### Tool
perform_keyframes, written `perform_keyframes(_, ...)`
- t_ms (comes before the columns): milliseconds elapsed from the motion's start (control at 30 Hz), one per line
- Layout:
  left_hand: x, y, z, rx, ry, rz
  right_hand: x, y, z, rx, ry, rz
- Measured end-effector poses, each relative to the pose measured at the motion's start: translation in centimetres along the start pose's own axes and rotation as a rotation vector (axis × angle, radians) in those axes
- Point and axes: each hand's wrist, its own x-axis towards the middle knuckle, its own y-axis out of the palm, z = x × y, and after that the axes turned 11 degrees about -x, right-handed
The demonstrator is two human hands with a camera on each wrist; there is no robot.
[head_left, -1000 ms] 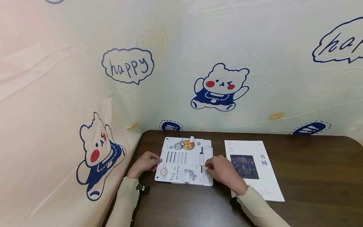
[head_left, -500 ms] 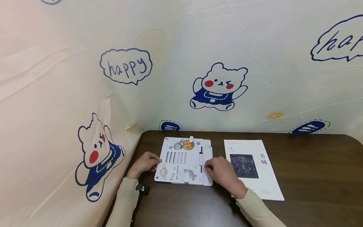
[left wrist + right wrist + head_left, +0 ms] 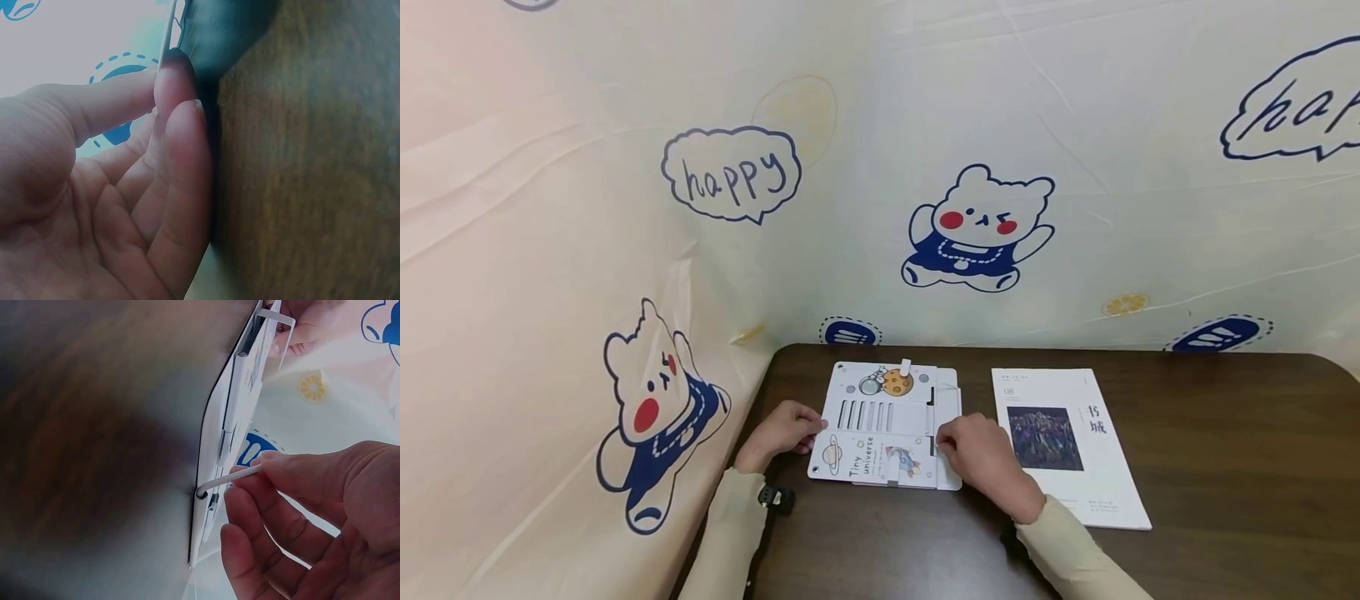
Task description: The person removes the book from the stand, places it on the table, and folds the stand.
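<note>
A white folding book stand (image 3: 880, 463) printed with "Tiny universe" lies on the table, slotted across its middle. My left hand (image 3: 784, 433) pinches its left edge between thumb and fingers; in the left wrist view the thumb and fingertips (image 3: 184, 128) meet on the thin edge. At the stand's right side, my right hand (image 3: 985, 458) pinches a white wire leg (image 3: 228, 478) with thumb and index finger. The right wrist view shows this leg bent out of a hole in the stand's edge and raised from it. The other right-hand fingers (image 3: 244, 519) are loosely bent.
A white magazine (image 3: 1112, 492) with a dark picture lies right of the stand, close beside my right forearm. A white page clip (image 3: 286, 322) sticks up from the stand. The dark wooden table (image 3: 1240, 467) meets a printed curtain (image 3: 865, 250) behind and at left.
My right hand has shifted slightly left over the stand's right edge, with its fingertips farther in. My left hand keeps its grip, and the stand and magazine stay put.
</note>
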Motion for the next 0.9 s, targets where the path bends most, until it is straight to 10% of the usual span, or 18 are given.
perform_keyframes(900, -0.01, 0.06, -0.22, -0.011, -0.037, -0.021, 0.91, 0.39, 0.88, -0.061, -0.016, 0.051)
